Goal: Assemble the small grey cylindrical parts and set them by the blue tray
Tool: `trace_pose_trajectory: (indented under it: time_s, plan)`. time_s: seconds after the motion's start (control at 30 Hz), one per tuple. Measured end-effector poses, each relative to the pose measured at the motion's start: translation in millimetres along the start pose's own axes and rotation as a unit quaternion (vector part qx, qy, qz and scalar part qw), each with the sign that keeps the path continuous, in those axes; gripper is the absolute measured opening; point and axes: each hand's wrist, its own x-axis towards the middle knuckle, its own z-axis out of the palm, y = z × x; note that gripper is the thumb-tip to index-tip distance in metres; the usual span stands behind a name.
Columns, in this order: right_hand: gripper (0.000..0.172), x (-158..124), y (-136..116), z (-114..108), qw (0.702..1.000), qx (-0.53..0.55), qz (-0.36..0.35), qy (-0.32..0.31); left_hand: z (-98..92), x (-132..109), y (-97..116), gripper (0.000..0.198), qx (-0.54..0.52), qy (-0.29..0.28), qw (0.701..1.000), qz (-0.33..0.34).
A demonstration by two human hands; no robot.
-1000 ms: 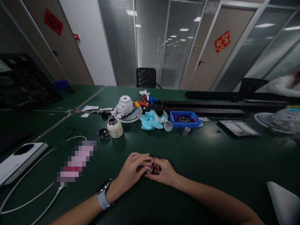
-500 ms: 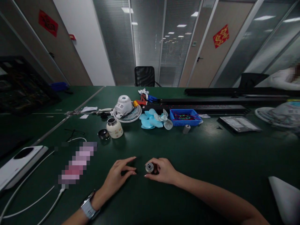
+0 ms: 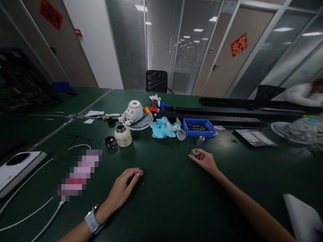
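Note:
In the head view, my right hand [image 3: 205,160] has its fingers and thumb around a small round metal part [image 3: 195,153], which looks like a little motor can, held close to the tabletop. A similar grey metal cylinder [image 3: 201,140] stands just beyond it. My left hand [image 3: 123,187] rests on the green table [image 3: 164,208], fingers loosely stretched and the thumb tip near the fingertips. I see nothing held in it. Beside its thumb lies a tiny ring [image 3: 143,184], like a washer.
Blue fan blades [image 3: 164,127], a white fan housing [image 3: 135,112] and a blue tray [image 3: 200,131] with wires stand farther back. A cream bottle [image 3: 123,136] and dark cap [image 3: 110,142] are left. Cables surround a phone-like blurred object [image 3: 79,173]. A person [image 3: 296,92] sits far right.
My right hand has moved right and away from me, carrying the metal part toward the other cylinder. My left thumb and fingers have drawn closer together, and the tiny ring now shows.

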Motion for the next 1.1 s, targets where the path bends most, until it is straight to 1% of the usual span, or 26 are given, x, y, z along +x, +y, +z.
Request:
trace_pose_trajectory:
  time_s: [0.07,0.13,0.23,0.3,0.33,0.4,0.43,0.47,0.5,0.53,0.57,0.6,0.63,0.67,0.7,0.73,0.77,0.83,0.9,0.93,1.0,1.03,1.1]
  plan:
    - [0.049,13.2,20.3,-11.6,0.998,-0.036,0.029,0.043,1.0,0.0,-2.0,0.027,0.003,0.003,1.0,0.002]
    - [0.05,22.7,33.2,-18.4,0.995,-0.064,0.048,0.065,1.4,-0.5,-2.9,0.028,0.0,0.002,1.0,-0.003]
    - [0.052,27.2,40.6,-21.7,0.993,-0.08,0.067,0.061,0.8,-1.2,-1.3,0.028,-0.006,0.001,1.0,-0.014]
    - [0.055,23.8,38.2,-22.4,0.991,-0.082,0.078,0.07,-0.2,-1.3,0.5,0.028,-0.014,0.006,1.0,-0.022]
    - [0.06,20.6,34.4,-22.8,0.988,-0.089,0.081,0.094,-0.8,-1.2,1.2,0.029,-0.02,0.01,0.999,-0.028]
    - [0.076,11.5,20.2,-22.9,0.975,-0.118,0.069,0.178,-2.2,-0.8,1.8,0.029,-0.031,0.021,0.998,-0.041]
    - [0.081,6.0,9.2,-22.0,0.965,-0.133,0.05,0.22,-2.9,-0.6,1.7,0.029,-0.037,0.025,0.998,-0.047]
    - [0.079,-0.1,-4.6,-20.0,0.959,-0.141,0.022,0.243,-3.6,-0.5,1.4,0.029,-0.041,0.029,0.997,-0.052]
    - [0.072,-6.4,-20.9,-16.4,0.962,-0.137,-0.017,0.234,-4.2,-0.4,1.1,0.029,-0.042,0.031,0.997,-0.055]
    - [0.062,-12.8,-39.2,-10.8,0.973,-0.12,-0.063,0.189,-4.7,-0.4,0.6,0.03,-0.04,0.031,0.997,-0.055]
    - [0.052,-19.0,-58.7,-3.2,0.983,-0.089,-0.111,0.115,-5.0,-0.4,0.1,0.03,-0.035,0.03,0.998,-0.052]
    - [0.045,-24.7,-78.4,6.5,0.986,-0.053,-0.159,0.01,-5.1,-0.6,-0.4,0.031,-0.026,0.031,0.998,-0.048]
    - [0.043,-29.6,-97.2,18.1,0.977,-0.021,-0.195,-0.087,-5.1,-0.9,-1.1,0.032,-0.015,0.03,0.999,-0.043]
    - [0.042,-33.7,-114.3,31.1,0.962,0.005,-0.222,-0.159,-4.8,-1.2,-1.7,0.033,-0.005,0.03,0.999,-0.038]
    - [0.043,-36.7,-129.0,45.1,0.947,0.025,-0.24,-0.21,-4.3,-1.5,-2.5,0.033,0.003,0.029,0.999,-0.034]
    - [0.044,-38.7,-141.0,59.5,0.937,0.038,-0.252,-0.24,-3.7,-1.7,-3.3,0.032,0.009,0.029,0.999,-0.031]
    - [0.044,-39.9,-150.2,73.5,0.931,0.045,-0.26,-0.253,-3.1,-1.8,-4.0,0.032,0.011,0.029,0.999,-0.028]
    - [0.036,-40.2,-160.8,97.3,0.928,0.044,-0.271,-0.253,-1.9,-2.0,-5.6,0.031,0.012,0.029,0.999,-0.025]
    - [0.025,-38.3,-162.6,110.9,0.928,0.037,-0.279,-0.244,-1.2,-2.0,-7.0,0.03,0.012,0.027,0.999,-0.025]
    - [0.021,-36.6,-160.5,112.3,0.931,0.036,-0.279,-0.235,-1.1,-2.1,-7.7,0.03,0.012,0.024,0.999,-0.027]
    - [0.019,-30.3,-150.6,102.2,0.939,0.043,-0.269,-0.208,-1.3,-2.3,-8.8,0.031,0.009,0.019,0.999,-0.03]
    - [0.02,-25.3,-142.5,90.7,0.946,0.047,-0.259,-0.188,-1.4,-2.4,-9.2,0.031,0.008,0.016,0.999,-0.031]
    - [0.024,-11.4,-120.1,56.9,0.964,0.048,-0.229,-0.128,-1.8,-2.9,-9.4,0.031,0.008,0.012,0.999,-0.031]
